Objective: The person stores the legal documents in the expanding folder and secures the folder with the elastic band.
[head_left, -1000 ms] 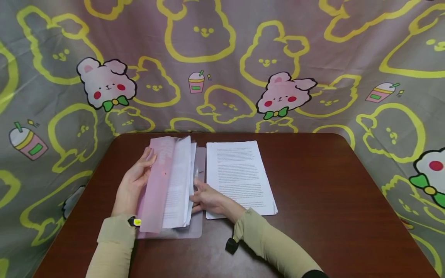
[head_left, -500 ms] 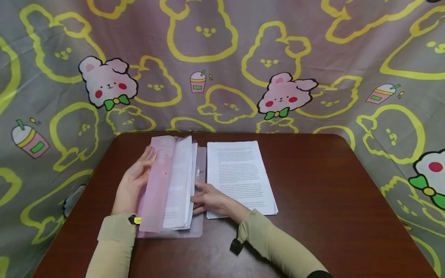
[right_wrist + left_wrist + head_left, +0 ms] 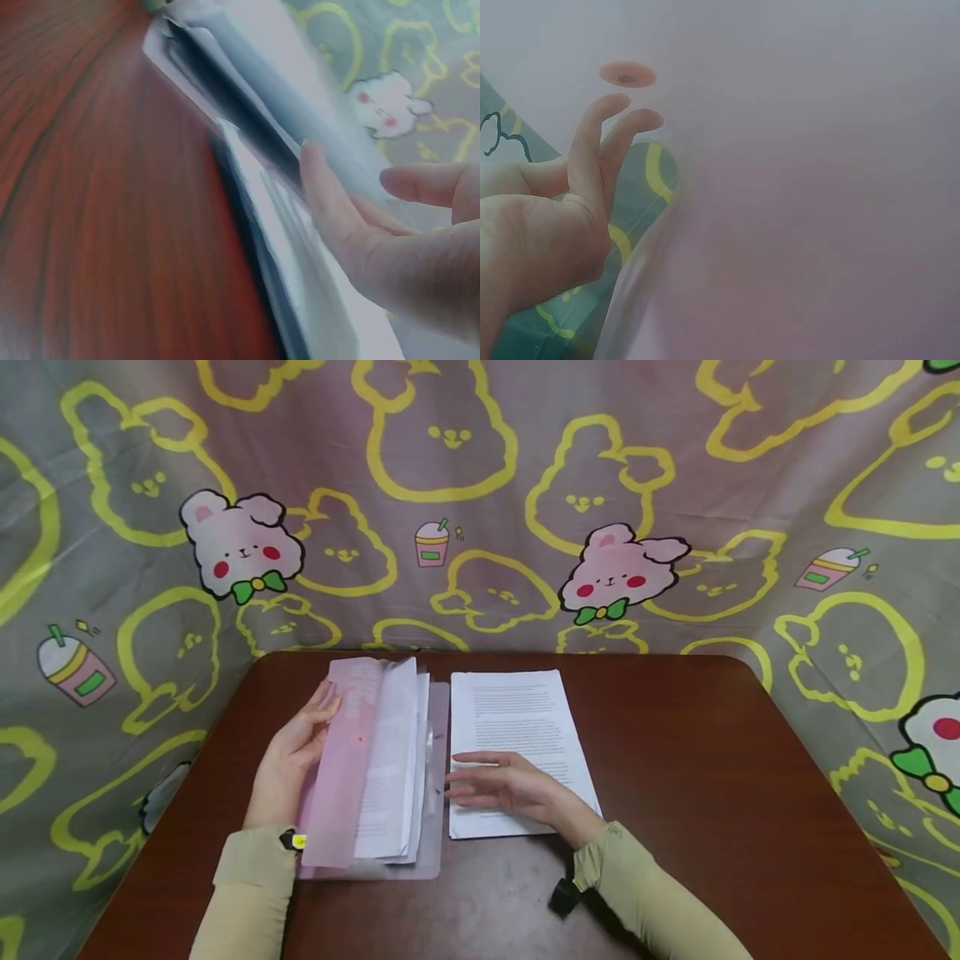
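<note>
A translucent pink folder [image 3: 337, 793] lies at the left of the table, its front cover lifted and leaning. My left hand [image 3: 296, 743] holds the cover by its left edge; in the left wrist view its bent fingers sit at the cloudy pink sheet [image 3: 802, 225]. Inside the folder, printed sheets [image 3: 388, 768] stand partly raised over the clear back part. My right hand [image 3: 513, 789], fingers extended and holding nothing, hovers over the left side of a stack of printed paper [image 3: 517, 702]. The right wrist view shows its spread thumb and fingers [image 3: 330, 195] beside the folder's layered edges.
The dark brown wooden table [image 3: 690, 777] extends to the right of the paper stack. Behind it and along both sides hangs a grey curtain [image 3: 480, 468] with yellow outlines and rabbit faces.
My right hand has let go of the sheets' right edge in the folder and moved right, over the paper stack. The left hand keeps the cover raised. The head view has shifted slightly.
</note>
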`<state>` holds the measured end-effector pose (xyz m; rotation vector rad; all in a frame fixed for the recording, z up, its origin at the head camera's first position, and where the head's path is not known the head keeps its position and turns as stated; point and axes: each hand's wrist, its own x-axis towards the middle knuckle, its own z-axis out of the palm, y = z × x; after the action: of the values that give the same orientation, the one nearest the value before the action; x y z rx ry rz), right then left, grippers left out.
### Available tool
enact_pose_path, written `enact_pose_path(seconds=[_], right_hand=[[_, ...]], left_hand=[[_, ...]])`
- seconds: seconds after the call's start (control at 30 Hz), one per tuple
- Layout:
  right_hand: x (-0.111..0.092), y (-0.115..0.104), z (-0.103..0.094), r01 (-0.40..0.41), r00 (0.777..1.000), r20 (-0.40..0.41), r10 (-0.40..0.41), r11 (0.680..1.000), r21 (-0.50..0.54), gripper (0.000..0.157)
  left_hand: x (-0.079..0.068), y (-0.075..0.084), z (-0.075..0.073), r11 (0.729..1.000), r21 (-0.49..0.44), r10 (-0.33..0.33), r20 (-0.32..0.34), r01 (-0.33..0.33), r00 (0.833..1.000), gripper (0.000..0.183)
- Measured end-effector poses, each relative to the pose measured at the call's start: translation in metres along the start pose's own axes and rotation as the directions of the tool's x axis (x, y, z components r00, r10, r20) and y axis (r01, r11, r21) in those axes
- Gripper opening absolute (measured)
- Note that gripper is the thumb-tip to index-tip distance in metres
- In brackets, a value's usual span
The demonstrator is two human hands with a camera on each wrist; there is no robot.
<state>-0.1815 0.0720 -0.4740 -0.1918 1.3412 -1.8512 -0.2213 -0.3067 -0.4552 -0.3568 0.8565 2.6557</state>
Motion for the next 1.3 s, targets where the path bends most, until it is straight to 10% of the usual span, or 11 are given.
enact_pose_path(seconds=[0.33,0.6,0.93,1.3], right_hand=[[-0.043,-0.017,-0.047,0.066,0.979,-0.179,-0.102,0.979,-0.195,0.056],[-0.065,-0.031,-0.081,0.04,0.897,-0.358,-0.259,0.854,-0.518,0.051],[-0.083,-0.038,-0.096,-0.117,0.787,-0.509,-0.347,0.726,-0.677,0.051],[-0.095,-0.05,-0.114,-0.081,0.867,-0.465,-0.177,0.873,-0.482,0.066]], left_hand=[[0.0,-0.002,0.0,1.0,-0.026,0.002,0.018,-0.001,1.0,0.088],[-0.001,-0.003,-0.001,0.999,-0.048,0.001,0.016,0.0,1.0,0.088],[-0.002,-0.005,-0.001,1.0,-0.011,-0.002,0.032,0.003,0.999,0.087],[-0.001,-0.005,0.001,0.999,0.035,-0.017,0.038,0.016,0.999,0.085]])
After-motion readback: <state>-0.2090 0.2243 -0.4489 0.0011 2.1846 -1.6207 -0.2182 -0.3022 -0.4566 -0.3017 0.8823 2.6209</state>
